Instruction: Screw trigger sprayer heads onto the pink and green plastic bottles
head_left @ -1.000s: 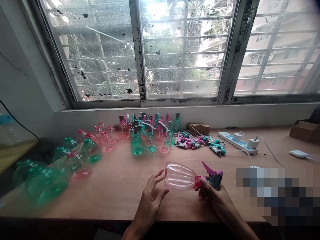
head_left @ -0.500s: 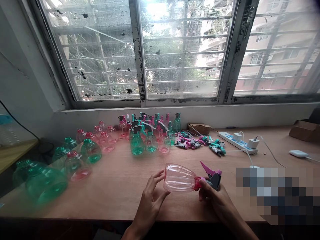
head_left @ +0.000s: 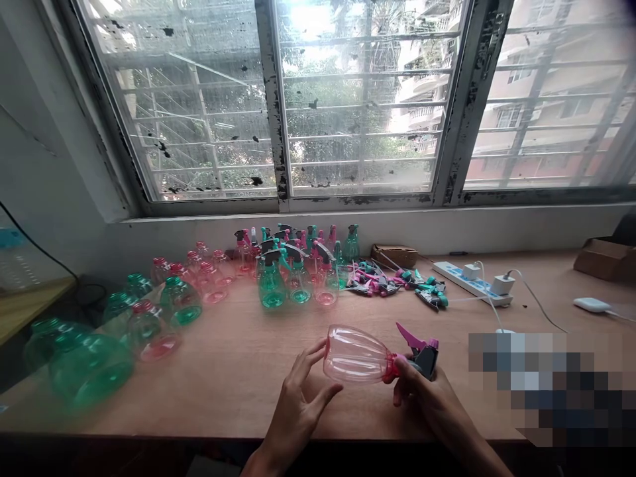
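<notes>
A clear pink spray bottle (head_left: 355, 354) lies sideways in the air just above the wooden table (head_left: 238, 371), its base toward the left. A grey and pink trigger head (head_left: 422, 354) is fitted on its neck. My right hand (head_left: 424, 394) is closed round the neck and trigger head. My left hand (head_left: 298, 397) has its fingers spread, with the fingertips resting against the bottle's base.
Capless green and pink bottles (head_left: 163, 308) crowd the left of the table. Assembled spray bottles (head_left: 293, 268) stand at the back, beside a pile of loose trigger heads (head_left: 392, 281). A power strip (head_left: 474, 281) with chargers and cables lies at the right. A blurred patch covers the right front.
The bottle has shifted slightly to the left and tilted a little. My left fingers have spread a bit more along its base. My right hand keeps its grip.
</notes>
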Action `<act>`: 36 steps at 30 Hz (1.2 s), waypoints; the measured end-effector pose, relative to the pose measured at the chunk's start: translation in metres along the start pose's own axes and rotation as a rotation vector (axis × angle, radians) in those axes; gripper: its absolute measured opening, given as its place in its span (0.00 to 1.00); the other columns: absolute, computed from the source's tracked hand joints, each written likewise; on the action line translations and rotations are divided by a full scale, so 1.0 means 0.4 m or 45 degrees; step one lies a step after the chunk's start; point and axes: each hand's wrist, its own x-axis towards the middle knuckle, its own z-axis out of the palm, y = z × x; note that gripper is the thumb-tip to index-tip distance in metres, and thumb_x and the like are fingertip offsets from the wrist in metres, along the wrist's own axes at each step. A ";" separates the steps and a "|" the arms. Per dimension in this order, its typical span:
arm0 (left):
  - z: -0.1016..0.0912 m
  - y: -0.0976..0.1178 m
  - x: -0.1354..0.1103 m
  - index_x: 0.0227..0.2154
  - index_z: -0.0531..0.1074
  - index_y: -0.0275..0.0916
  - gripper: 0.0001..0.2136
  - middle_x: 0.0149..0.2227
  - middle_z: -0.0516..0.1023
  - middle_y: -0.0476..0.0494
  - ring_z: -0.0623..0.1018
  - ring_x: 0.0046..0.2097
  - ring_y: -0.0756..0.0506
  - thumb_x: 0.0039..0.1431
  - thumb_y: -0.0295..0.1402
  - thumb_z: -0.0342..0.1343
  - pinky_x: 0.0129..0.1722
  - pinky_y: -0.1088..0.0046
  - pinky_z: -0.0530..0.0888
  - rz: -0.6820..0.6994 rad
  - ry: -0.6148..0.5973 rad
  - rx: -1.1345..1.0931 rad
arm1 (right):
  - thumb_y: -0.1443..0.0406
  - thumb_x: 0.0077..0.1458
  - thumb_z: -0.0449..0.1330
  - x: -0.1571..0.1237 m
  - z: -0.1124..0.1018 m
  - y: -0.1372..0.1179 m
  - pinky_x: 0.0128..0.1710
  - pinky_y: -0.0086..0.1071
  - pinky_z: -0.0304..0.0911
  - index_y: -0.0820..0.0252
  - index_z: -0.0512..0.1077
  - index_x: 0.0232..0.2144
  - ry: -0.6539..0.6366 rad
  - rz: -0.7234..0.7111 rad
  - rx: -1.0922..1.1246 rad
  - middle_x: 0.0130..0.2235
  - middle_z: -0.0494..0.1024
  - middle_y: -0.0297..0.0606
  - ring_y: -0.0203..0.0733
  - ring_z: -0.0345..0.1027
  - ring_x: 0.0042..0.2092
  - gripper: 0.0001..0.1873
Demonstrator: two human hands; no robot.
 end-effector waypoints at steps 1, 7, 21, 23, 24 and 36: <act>-0.001 0.000 -0.001 0.54 0.74 0.47 0.19 0.61 0.72 0.40 0.69 0.64 0.35 0.59 0.38 0.63 0.65 0.52 0.63 -0.013 -0.003 -0.010 | 0.48 0.56 0.65 -0.001 0.000 0.000 0.20 0.26 0.56 0.61 0.75 0.30 -0.005 -0.006 -0.015 0.28 0.82 0.39 0.35 0.69 0.20 0.21; 0.001 -0.006 -0.001 0.55 0.73 0.49 0.17 0.64 0.69 0.43 0.66 0.66 0.36 0.63 0.38 0.59 0.65 0.53 0.62 -0.017 -0.001 -0.039 | 0.47 0.57 0.63 -0.002 -0.004 0.000 0.21 0.27 0.54 0.62 0.75 0.27 -0.013 -0.011 -0.056 0.17 0.75 0.34 0.35 0.65 0.19 0.23; -0.001 -0.010 -0.004 0.55 0.72 0.47 0.17 0.66 0.66 0.42 0.64 0.67 0.37 0.65 0.40 0.57 0.67 0.55 0.60 -0.071 -0.054 -0.057 | 0.47 0.51 0.68 -0.004 0.004 -0.014 0.21 0.29 0.55 0.60 0.75 0.25 0.025 -0.028 -0.010 0.21 0.78 0.35 0.36 0.65 0.19 0.22; 0.000 -0.013 -0.003 0.57 0.71 0.50 0.18 0.66 0.67 0.44 0.64 0.67 0.38 0.65 0.39 0.58 0.67 0.55 0.60 -0.036 -0.063 -0.026 | 0.46 0.51 0.67 -0.001 0.001 -0.007 0.18 0.28 0.51 0.60 0.74 0.24 0.028 0.029 0.064 0.19 0.76 0.33 0.34 0.62 0.17 0.23; 0.001 -0.014 -0.004 0.58 0.70 0.51 0.19 0.65 0.68 0.45 0.66 0.66 0.38 0.64 0.38 0.58 0.66 0.56 0.61 -0.029 -0.061 -0.023 | 0.46 0.51 0.66 0.000 -0.001 -0.003 0.16 0.27 0.48 0.60 0.74 0.22 0.025 0.063 0.081 0.17 0.73 0.32 0.33 0.59 0.16 0.24; -0.001 -0.006 -0.002 0.56 0.72 0.49 0.17 0.64 0.69 0.43 0.66 0.66 0.38 0.65 0.40 0.56 0.66 0.58 0.61 -0.036 -0.021 -0.031 | 0.45 0.55 0.64 -0.005 0.008 0.005 0.15 0.25 0.50 0.62 0.75 0.23 -0.061 0.015 -0.001 0.18 0.74 0.33 0.31 0.60 0.15 0.26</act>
